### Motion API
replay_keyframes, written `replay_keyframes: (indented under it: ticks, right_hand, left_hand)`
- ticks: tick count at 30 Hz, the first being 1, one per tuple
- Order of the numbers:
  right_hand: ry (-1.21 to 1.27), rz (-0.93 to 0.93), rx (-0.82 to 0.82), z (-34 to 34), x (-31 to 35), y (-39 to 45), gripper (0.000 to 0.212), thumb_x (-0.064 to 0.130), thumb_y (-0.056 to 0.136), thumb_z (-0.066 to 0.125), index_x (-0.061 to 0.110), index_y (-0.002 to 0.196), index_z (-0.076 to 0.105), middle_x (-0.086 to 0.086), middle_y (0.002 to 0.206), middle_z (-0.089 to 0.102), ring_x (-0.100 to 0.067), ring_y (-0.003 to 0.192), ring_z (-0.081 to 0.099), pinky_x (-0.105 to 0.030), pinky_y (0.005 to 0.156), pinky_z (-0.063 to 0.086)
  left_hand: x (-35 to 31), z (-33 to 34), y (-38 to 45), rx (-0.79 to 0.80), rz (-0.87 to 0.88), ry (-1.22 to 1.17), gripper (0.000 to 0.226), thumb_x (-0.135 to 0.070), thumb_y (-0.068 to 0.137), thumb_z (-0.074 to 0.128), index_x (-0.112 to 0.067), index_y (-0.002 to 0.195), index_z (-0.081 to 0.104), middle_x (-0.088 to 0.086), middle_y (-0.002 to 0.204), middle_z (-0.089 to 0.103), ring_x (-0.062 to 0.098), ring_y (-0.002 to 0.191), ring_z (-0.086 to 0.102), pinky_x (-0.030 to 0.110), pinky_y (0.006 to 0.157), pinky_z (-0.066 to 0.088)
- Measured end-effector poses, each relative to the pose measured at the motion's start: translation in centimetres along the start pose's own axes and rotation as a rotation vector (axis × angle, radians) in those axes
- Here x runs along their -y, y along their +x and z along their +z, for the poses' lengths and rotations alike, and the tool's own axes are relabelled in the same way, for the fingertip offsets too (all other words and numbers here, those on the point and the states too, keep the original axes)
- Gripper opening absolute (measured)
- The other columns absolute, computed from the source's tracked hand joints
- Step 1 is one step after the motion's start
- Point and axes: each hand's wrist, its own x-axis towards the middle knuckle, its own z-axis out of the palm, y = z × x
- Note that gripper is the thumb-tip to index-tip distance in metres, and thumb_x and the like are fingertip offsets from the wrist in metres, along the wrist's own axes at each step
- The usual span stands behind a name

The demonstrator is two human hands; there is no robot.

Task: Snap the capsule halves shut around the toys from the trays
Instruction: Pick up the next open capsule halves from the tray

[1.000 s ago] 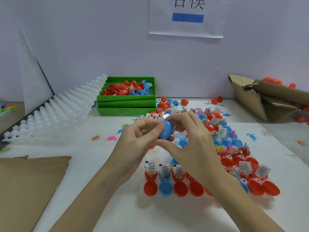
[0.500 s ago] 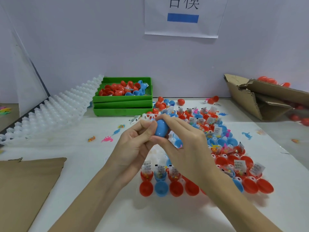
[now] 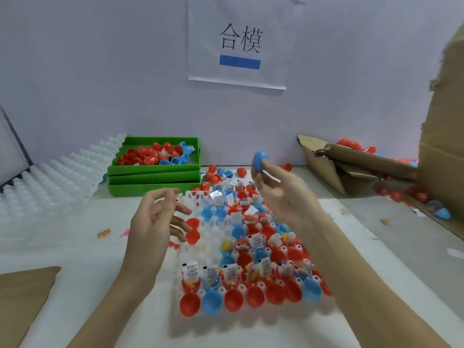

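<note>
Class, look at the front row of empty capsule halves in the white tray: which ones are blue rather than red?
Two: the blue half second from the left, and the blue half at the row's right end. The red halves fill the rest.

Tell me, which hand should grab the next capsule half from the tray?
Probably the left hand. It holds nothing, with loose fingers just above the white tray. The right hand is raised and pinches the closed blue capsule.

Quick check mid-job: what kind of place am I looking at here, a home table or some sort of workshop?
Most likely a small packing or assembly bench, not a home. A white tray holds rows of open capsule halves with toys, stacked green bins hold loose halves, and a printed sign marks the station.
</note>
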Motion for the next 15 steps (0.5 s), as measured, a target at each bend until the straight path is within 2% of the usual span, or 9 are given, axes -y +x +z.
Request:
replay_keyframes:
  ticks: [2, 4, 7, 10, 13, 15]
  right_hand:
    - [0.323, -0.082, -0.051, -0.3, 4.5, 3.5, 0.03, 0.006, 0.098, 0.064, -0.008, 0.123, 0.063, -0.02, 0.127, 0.061, -0.023, 0.108, 0.066, -0.023, 0.081, 0.061]
    - [0.333, -0.159, -0.145, -0.7, 7.9, 6.1, 0.036, 0.013, 0.098, 0.065, -0.005, 0.128, 0.058, -0.02, 0.137, 0.056, -0.021, 0.115, 0.064, -0.026, 0.091, 0.059]
    - [-0.076, -0.112, -0.253, -2.1, 8.5, 7.5, 0.038, 0.01, 0.099, 0.065, -0.005, 0.133, 0.054, -0.019, 0.125, 0.061, -0.02, 0.106, 0.068, -0.022, 0.075, 0.061]
    - [-0.506, -0.066, -0.207, -3.6, 5.4, 7.0, 0.027, 0.012, 0.095, 0.069, -0.002, 0.119, 0.068, -0.014, 0.115, 0.072, -0.018, 0.098, 0.073, -0.021, 0.075, 0.059]
    - [-0.976, -0.167, -0.171, -3.4, 1.4, 5.1, 0.015, 0.022, 0.096, 0.07, 0.014, 0.109, 0.074, -0.001, 0.099, 0.077, -0.007, 0.084, 0.075, -0.013, 0.063, 0.055]
    - [-1.205, -0.26, -0.111, -2.8, -0.6, 3.9, 0.008, 0.024, 0.097, 0.07, 0.021, 0.103, 0.074, 0.004, 0.095, 0.076, -0.004, 0.079, 0.073, -0.011, 0.061, 0.054]
  left_hand:
    - [0.1, -0.2, 0.1, 0.002, -0.029, -0.005, 0.023, -0.033, 0.107, 0.05, -0.017, 0.108, 0.065, 0.007, 0.084, 0.073, 0.022, 0.062, 0.067, 0.028, 0.051, 0.054]
    - [0.3, -0.3, 0.0, 0.022, -0.053, 0.008, 0.026, -0.028, 0.11, 0.049, -0.013, 0.103, 0.069, 0.008, 0.08, 0.072, 0.021, 0.06, 0.065, 0.027, 0.051, 0.054]
    - [0.4, -0.4, 0.1, 0.041, -0.044, 0.035, 0.028, -0.023, 0.109, 0.051, -0.01, 0.096, 0.072, 0.007, 0.076, 0.071, 0.019, 0.059, 0.064, 0.024, 0.05, 0.053]
    - [0.5, -0.5, 0.3, 0.023, -0.032, 0.064, 0.027, -0.021, 0.109, 0.052, -0.01, 0.094, 0.073, 0.006, 0.075, 0.071, 0.016, 0.058, 0.063, 0.023, 0.05, 0.053]
    - [0.8, -0.6, 0.4, 0.007, 0.026, 0.161, 0.022, -0.02, 0.107, 0.056, -0.015, 0.094, 0.072, 0.002, 0.076, 0.071, 0.012, 0.059, 0.062, 0.026, 0.052, 0.054]
    - [1.1, -0.8, 0.4, 0.011, 0.101, 0.307, 0.015, -0.019, 0.104, 0.061, -0.021, 0.093, 0.072, -0.005, 0.076, 0.071, 0.007, 0.063, 0.064, 0.023, 0.057, 0.055]
